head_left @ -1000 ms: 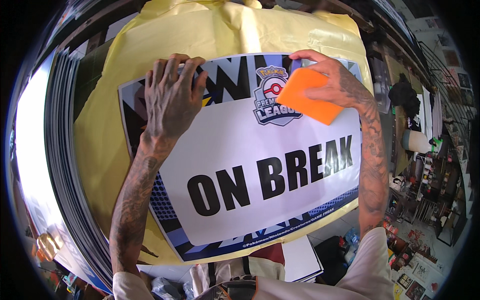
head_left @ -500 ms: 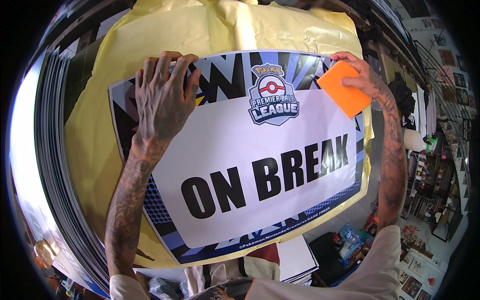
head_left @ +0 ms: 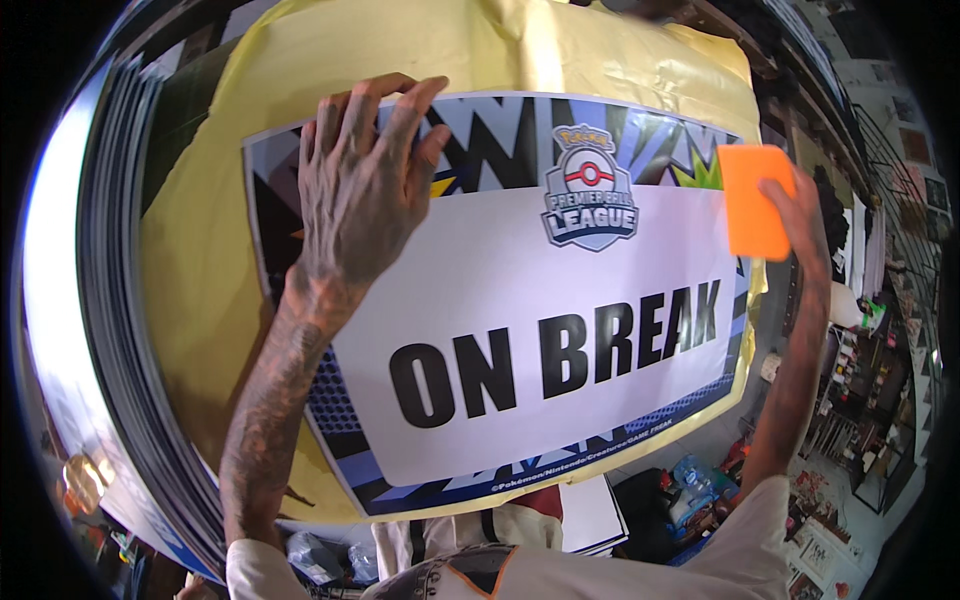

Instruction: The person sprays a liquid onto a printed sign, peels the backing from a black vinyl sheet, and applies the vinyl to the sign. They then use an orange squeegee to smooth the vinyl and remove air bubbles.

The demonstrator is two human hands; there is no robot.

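Observation:
A printed sign point(head_left: 480, 250), white in the middle with a blue, black and purple patterned border, lies before me. Bold black lettering runs across it, and a badge-shaped emblem sits at its top middle. Beneath it is yellow backing paper point(head_left: 190, 270), wrinkled along the far side. My left hand point(head_left: 355, 190) rests on the sign's upper left part, its fingers spread over the top edge and holding nothing. At the upper right corner, my right hand point(head_left: 803, 215) grips a flat orange squeegee point(head_left: 752, 205). Whether the squeegee touches the sign, I cannot tell.
Several thin boards point(head_left: 125, 270) stand stacked on edge at the left. White sheets point(head_left: 592, 515) lie below the sign's near edge. Clear plastic bottles point(head_left: 690, 475) and other clutter are at the lower right. A stair railing point(head_left: 885, 165) rises at the far right.
My right hand has moved right with the squeegee, which now stands more upright and uncovers a green burst in the border. The left hand keeps its place on the sign while the view shifts.

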